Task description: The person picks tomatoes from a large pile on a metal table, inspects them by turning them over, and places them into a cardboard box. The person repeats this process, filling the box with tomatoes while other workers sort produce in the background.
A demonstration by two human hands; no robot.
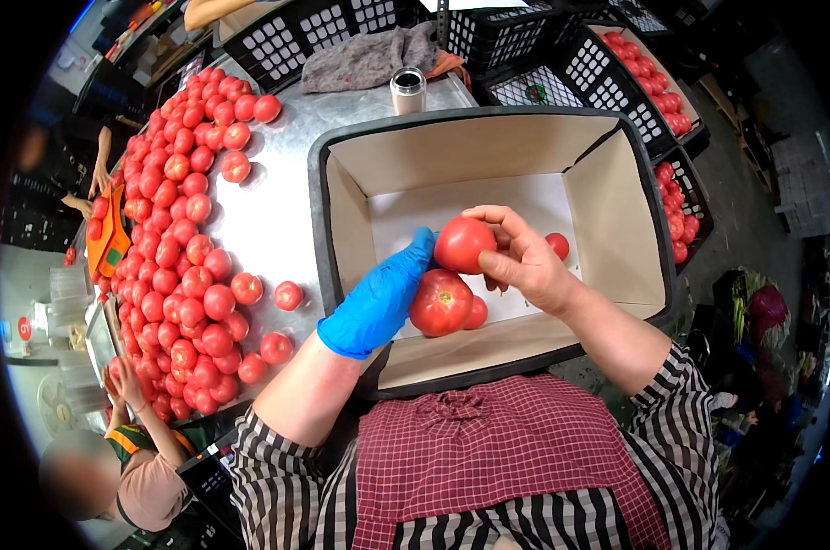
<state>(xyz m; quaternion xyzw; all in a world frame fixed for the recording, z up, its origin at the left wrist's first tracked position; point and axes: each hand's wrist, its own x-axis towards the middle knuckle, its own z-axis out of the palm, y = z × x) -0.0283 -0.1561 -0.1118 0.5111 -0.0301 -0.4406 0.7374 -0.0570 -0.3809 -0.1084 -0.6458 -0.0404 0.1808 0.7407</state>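
Note:
My left hand [378,298], in a blue glove, is closed round a large red tomato [440,304], its pale stem scar facing up. In the fingers of my bare right hand [529,266] is a second tomato [463,244], just above the first and close to the blue fingertips. Both hands are over a black crate [321,211] lined with tan board [470,151] and white paper. Inside it, one tomato [558,245] shows beyond my right hand, and another [475,313] is partly hidden behind the held one.
A big heap of tomatoes [181,229] covers the metal table [282,174] on the left. A lidded cup [407,90] and a grey cloth [369,60] stand at the back. Filled black crates [681,206] are stacked at right. A co-worker [149,458] is at the lower left.

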